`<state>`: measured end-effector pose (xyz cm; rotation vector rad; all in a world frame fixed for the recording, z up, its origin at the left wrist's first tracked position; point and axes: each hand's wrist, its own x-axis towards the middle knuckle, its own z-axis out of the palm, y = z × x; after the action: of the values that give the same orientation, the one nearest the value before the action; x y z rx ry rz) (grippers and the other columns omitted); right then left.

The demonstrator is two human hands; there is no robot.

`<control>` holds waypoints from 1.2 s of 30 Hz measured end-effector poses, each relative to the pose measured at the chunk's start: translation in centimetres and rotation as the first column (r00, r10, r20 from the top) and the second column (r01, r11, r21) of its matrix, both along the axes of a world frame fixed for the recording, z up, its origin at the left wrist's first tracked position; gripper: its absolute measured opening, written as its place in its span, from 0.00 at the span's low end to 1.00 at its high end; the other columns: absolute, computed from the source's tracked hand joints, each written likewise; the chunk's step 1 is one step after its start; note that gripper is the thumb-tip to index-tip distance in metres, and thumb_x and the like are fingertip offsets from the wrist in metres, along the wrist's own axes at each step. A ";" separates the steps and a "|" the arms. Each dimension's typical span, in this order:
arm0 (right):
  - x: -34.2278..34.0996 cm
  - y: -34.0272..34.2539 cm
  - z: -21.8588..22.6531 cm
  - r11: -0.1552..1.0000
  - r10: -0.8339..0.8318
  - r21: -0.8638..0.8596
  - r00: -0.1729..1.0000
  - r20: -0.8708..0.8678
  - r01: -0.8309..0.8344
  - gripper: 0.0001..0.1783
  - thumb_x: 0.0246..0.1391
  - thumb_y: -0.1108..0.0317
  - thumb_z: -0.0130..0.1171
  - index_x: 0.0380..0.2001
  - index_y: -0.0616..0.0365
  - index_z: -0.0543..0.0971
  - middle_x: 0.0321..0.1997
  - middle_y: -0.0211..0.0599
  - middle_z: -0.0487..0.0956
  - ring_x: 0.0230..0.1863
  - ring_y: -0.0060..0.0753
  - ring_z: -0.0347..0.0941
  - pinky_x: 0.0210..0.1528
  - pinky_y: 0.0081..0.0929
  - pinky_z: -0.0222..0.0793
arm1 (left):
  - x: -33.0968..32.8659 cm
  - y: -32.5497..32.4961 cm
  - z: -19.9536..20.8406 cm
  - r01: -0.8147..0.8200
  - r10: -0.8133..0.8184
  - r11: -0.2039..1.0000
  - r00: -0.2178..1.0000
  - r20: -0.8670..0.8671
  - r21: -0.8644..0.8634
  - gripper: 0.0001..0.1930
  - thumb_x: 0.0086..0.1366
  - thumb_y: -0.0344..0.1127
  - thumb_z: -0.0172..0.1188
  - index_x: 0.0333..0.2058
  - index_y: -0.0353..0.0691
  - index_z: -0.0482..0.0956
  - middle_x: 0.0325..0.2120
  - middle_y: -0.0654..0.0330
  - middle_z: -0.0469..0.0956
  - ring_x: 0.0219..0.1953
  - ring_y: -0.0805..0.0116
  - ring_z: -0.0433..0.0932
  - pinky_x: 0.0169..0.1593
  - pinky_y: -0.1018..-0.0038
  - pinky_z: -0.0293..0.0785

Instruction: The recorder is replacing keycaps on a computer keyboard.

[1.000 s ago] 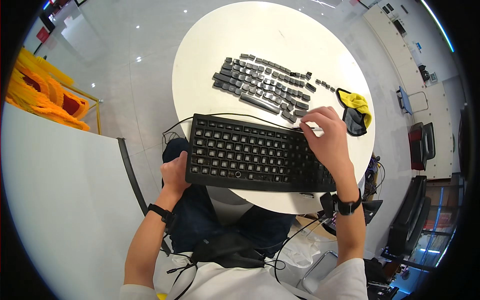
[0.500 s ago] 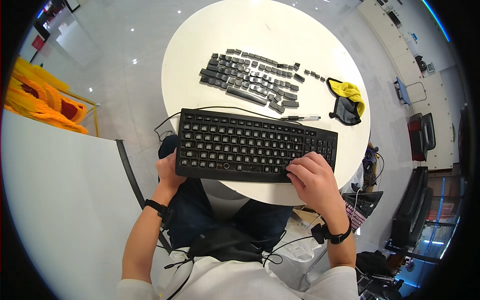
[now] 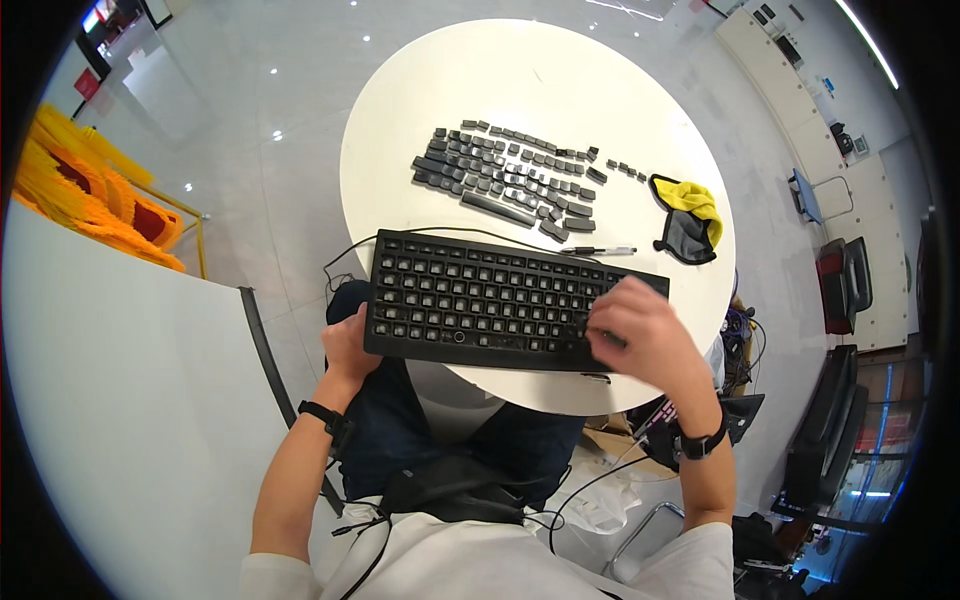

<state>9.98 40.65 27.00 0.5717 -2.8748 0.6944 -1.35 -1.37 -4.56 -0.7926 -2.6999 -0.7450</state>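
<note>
"Where's the keyboard [image 3: 470, 300]?"

"At the table [image 3: 530, 65]'s near edge, its left end jutting past the rim. The left hand [image 3: 348, 345] grips that end."

"And the right hand [image 3: 645, 335]?"

"Over the keyboard's right part, fingers curled in narrow. It's blurred, so I can't tell whether anything is pinched."

"How much room around?"

"Keycaps [image 3: 512, 181] sit in rows mid-table, well apart from the far edge. A pen [image 3: 600, 251] lies between them and the keyboard, a cloth [image 3: 690, 235] just inside the right edge. Shiny pale floor [image 3: 285, 200] surrounds it all; a white panel [image 3: 130, 380] stands left."
</note>
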 end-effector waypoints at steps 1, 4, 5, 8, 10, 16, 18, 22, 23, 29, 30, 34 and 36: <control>-0.9 0.7 0.1 0.997 -0.056 -0.045 0.998 -0.017 0.055 0.11 0.47 0.80 0.78 0.33 0.59 0.86 0.41 0.38 0.88 0.44 0.47 0.83 0.49 0.40 0.84 | 0.0 0.0 0.0 -0.002 0.002 1.000 1.000 -0.001 0.001 0.33 0.62 0.47 0.75 0.62 0.34 0.84 0.26 0.53 0.86 0.27 0.47 0.87 0.28 0.54 0.76; -4.9 2.7 -1.1 0.981 -0.194 -0.001 0.976 -0.101 0.195 0.08 0.52 0.80 0.77 0.36 0.61 0.88 0.42 0.41 0.89 0.46 0.48 0.84 0.51 0.42 0.84 | 0.0 -0.1 -0.1 0.003 -0.003 1.000 1.000 -0.015 0.009 0.34 0.61 0.47 0.75 0.63 0.34 0.84 0.26 0.52 0.86 0.27 0.45 0.87 0.28 0.52 0.76; -5.6 3.1 -1.6 0.980 -0.198 0.005 0.975 -0.104 0.200 0.08 0.52 0.80 0.77 0.36 0.61 0.88 0.42 0.41 0.89 0.46 0.48 0.84 0.51 0.42 0.84 | 0.1 0.1 -0.2 0.013 -0.012 0.999 1.000 -0.016 0.033 0.33 0.61 0.47 0.75 0.61 0.34 0.84 0.26 0.52 0.85 0.27 0.45 0.87 0.28 0.53 0.76; -7.1 3.6 -2.6 0.972 -0.220 0.061 0.967 -0.126 0.229 0.07 0.54 0.80 0.75 0.38 0.63 0.89 0.43 0.40 0.90 0.49 0.49 0.84 0.53 0.42 0.83 | -0.1 1.0 1.3 0.004 -0.003 0.998 1.000 -0.011 0.057 0.27 0.61 0.46 0.75 0.55 0.37 0.83 0.25 0.53 0.84 0.26 0.46 0.86 0.27 0.54 0.76; -7.6 3.5 -3.0 0.972 -0.219 0.082 0.975 -0.028 0.220 0.07 0.56 0.79 0.75 0.38 0.63 0.90 0.44 0.40 0.90 0.51 0.49 0.83 0.55 0.42 0.83 | 0.2 1.0 2.0 -0.024 0.024 0.998 1.000 0.004 0.054 0.24 0.62 0.46 0.75 0.50 0.38 0.83 0.24 0.54 0.84 0.26 0.46 0.86 0.27 0.54 0.76; -8.5 3.0 -2.9 0.975 -0.188 0.127 0.982 0.024 0.184 0.07 0.57 0.80 0.74 0.39 0.63 0.91 0.44 0.42 0.89 0.52 0.50 0.82 0.58 0.43 0.82 | 0.2 1.1 2.5 -0.037 0.037 0.997 0.999 0.008 0.068 0.20 0.63 0.47 0.75 0.42 0.43 0.76 0.22 0.55 0.82 0.26 0.46 0.86 0.27 0.54 0.75; -8.7 3.0 -2.8 0.977 -0.175 0.131 0.984 0.018 0.171 0.07 0.57 0.80 0.74 0.39 0.64 0.91 0.44 0.42 0.89 0.52 0.50 0.82 0.58 0.42 0.82 | 0.1 1.1 2.5 -0.021 0.022 0.997 1.000 -0.008 0.079 0.20 0.63 0.47 0.75 0.42 0.43 0.76 0.22 0.55 0.82 0.26 0.46 0.86 0.27 0.54 0.75; -8.7 3.3 -2.7 0.973 -0.168 0.163 0.986 0.008 0.164 0.10 0.54 0.82 0.76 0.40 0.64 0.92 0.45 0.42 0.88 0.51 0.49 0.83 0.56 0.42 0.82 | 0.1 1.2 2.6 -0.024 0.023 0.998 1.000 0.014 0.058 0.19 0.63 0.46 0.75 0.42 0.43 0.76 0.23 0.55 0.82 0.26 0.46 0.86 0.27 0.54 0.75; -8.7 3.3 -2.6 0.973 -0.169 0.164 0.986 0.009 0.165 0.10 0.54 0.82 0.76 0.40 0.64 0.92 0.45 0.42 0.88 0.51 0.49 0.83 0.56 0.42 0.82 | 0.1 1.3 2.6 -0.026 0.025 0.998 1.000 0.016 0.064 0.19 0.63 0.46 0.75 0.42 0.43 0.76 0.22 0.55 0.82 0.26 0.46 0.86 0.27 0.54 0.75; -7.9 3.4 -2.4 0.971 -0.193 0.143 0.981 0.005 0.191 0.06 0.58 0.79 0.75 0.40 0.63 0.92 0.41 0.40 0.86 0.50 0.48 0.81 0.54 0.42 0.82 | 0.0 1.4 2.4 -0.019 0.019 0.996 1.000 0.001 0.086 0.19 0.64 0.47 0.74 0.41 0.43 0.76 0.22 0.55 0.81 0.25 0.46 0.85 0.26 0.54 0.75; -7.7 3.4 -2.3 0.972 -0.211 0.103 0.977 -0.007 0.211 0.06 0.59 0.79 0.74 0.40 0.62 0.92 0.41 0.40 0.86 0.50 0.49 0.82 0.54 0.42 0.82 | -0.1 1.4 2.4 -0.017 0.017 0.996 1.000 0.003 0.083 0.18 0.65 0.47 0.74 0.41 0.42 0.77 0.21 0.55 0.81 0.25 0.46 0.85 0.26 0.55 0.75; -5.0 3.3 -1.1 0.952 -0.305 -0.005 0.952 0.020 0.305 0.07 0.60 0.80 0.74 0.41 0.62 0.91 0.42 0.41 0.87 0.48 0.50 0.85 0.52 0.41 0.82 | 0.1 1.2 2.7 -0.023 0.023 0.997 1.000 -0.004 0.073 0.18 0.65 0.47 0.73 0.40 0.42 0.77 0.21 0.55 0.82 0.25 0.46 0.85 0.26 0.55 0.75; -3.4 4.4 -1.1 0.944 -0.331 0.003 0.944 0.002 0.331 0.07 0.60 0.81 0.74 0.41 0.62 0.91 0.43 0.43 0.87 0.47 0.51 0.86 0.51 0.40 0.83 | 0.1 1.0 2.3 -0.018 0.018 0.999 1.000 0.001 0.041 0.18 0.65 0.47 0.73 0.43 0.41 0.80 0.21 0.55 0.83 0.25 0.47 0.86 0.26 0.55 0.75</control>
<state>6.53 45.08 25.94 0.0783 -2.8690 0.6351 -1.30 -0.37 -2.22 -0.7580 -2.6797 -0.7934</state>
